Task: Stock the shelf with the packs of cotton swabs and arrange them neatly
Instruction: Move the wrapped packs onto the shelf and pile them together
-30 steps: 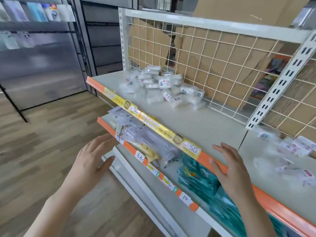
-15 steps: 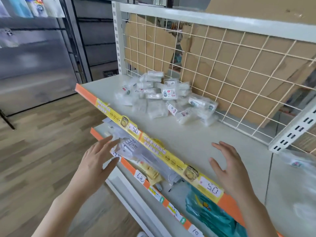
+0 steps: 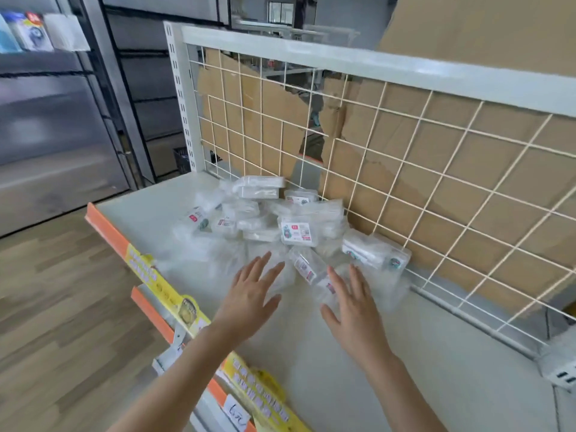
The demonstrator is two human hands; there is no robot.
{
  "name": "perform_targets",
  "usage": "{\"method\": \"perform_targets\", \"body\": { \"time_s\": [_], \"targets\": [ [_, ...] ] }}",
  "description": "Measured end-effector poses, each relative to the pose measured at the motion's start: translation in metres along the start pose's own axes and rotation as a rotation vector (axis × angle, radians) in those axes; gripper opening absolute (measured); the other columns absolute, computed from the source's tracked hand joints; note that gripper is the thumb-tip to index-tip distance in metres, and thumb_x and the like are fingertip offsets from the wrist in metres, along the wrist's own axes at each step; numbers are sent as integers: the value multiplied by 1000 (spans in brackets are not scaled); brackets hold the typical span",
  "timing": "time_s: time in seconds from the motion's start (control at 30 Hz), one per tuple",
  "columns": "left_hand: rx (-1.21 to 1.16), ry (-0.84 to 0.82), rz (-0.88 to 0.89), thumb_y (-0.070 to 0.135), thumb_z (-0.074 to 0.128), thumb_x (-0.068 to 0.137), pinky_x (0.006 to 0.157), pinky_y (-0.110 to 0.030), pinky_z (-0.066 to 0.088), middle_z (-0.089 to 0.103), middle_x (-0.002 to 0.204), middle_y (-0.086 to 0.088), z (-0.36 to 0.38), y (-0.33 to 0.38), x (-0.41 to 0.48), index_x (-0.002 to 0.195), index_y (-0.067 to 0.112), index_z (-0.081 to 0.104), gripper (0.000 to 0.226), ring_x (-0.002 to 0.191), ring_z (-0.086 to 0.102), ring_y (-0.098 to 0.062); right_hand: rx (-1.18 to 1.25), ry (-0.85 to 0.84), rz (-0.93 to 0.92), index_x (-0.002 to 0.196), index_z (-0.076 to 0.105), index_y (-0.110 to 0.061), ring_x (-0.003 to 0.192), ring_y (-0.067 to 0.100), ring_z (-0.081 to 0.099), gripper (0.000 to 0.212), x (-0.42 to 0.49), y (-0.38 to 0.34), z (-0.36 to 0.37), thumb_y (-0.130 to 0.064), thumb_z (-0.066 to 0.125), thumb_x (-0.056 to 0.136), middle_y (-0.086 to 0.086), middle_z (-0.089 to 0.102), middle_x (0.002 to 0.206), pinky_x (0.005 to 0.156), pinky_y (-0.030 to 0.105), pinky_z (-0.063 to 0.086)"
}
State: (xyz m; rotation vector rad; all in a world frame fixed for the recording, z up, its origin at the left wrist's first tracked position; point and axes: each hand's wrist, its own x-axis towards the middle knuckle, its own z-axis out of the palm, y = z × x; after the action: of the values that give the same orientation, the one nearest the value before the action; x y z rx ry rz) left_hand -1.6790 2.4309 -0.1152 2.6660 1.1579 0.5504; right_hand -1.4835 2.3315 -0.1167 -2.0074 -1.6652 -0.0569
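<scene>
Cotton swab packs lie heaped at the fingertips, unsorted.
Left hand and right hand have reached in over the shelf, fingers spread, holding nothing; arranging looks about to start.

Views: one, head-worn, wide-angle.
Facing: forward and down onto the shelf; wire back panel at 1 o'clock, floor at 9 o'clock.
Nearness: within arm's reach; packs at frame centre.
</scene>
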Motion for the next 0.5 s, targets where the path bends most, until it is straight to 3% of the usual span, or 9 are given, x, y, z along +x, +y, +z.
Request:
{"method": "perform_targets", "body": {
  "time_s": [0.1, 0.2, 0.27, 0.4, 0.5],
  "targets": [
    [60, -20, -7, 33, 58, 75, 95, -52, 40, 51, 136, -18, 15, -4, 12, 132, 17, 51, 60, 121, 52, -40, -70, 48, -36, 130, 45, -23, 128, 40, 36, 65, 1, 0, 12, -33, 62, 69, 27, 46, 135, 91, 45, 47],
    [77, -6, -7, 32, 63, 59, 77, -44, 53, 63, 118, -13, 16, -4, 15, 122, 25, 48, 65, 101, 65, -34, -60, 88, -27, 126, 52, -26, 126, 38, 34, 59, 2, 3, 14, -29, 63, 68, 18, 45, 132, 94, 48, 44],
    [-20, 18, -26, 30, 65, 63, 72, -39, 54, 60, 112, -10, 18, -5, 16, 118, 30, 47, 57, 89, 66, -30, -21, 95, -37, 120, 57, -26, 123, 37, 39, 53, 3, 7, 13, -26, 65, 68, 13, 45, 127, 95, 47, 46],
    [-124, 0, -22, 33, 68, 69, 74, -39, 51, 57, 107, -9, 21, -9, 14, 118, 37, 42, 55, 86, 62, -31, 50, 96, -55, 111, 54, -32, 105, 27, 46, 58, 0, 4, 5, -20, 81, 60, 9, 47, 118, 82, 33, 51],
    [-168, -41, -13, 31, 69, 77, 82, -40, 47, 55, 110, -9, 18, -10, 14, 119, 44, 35, 56, 94, 58, -32, 53, 86, 16, 109, 51, -38, 98, 28, 55, 64, -10, 2, -5, -29, 83, 55, 10, 52, 116, 73, 25, 50]
  ]
}}
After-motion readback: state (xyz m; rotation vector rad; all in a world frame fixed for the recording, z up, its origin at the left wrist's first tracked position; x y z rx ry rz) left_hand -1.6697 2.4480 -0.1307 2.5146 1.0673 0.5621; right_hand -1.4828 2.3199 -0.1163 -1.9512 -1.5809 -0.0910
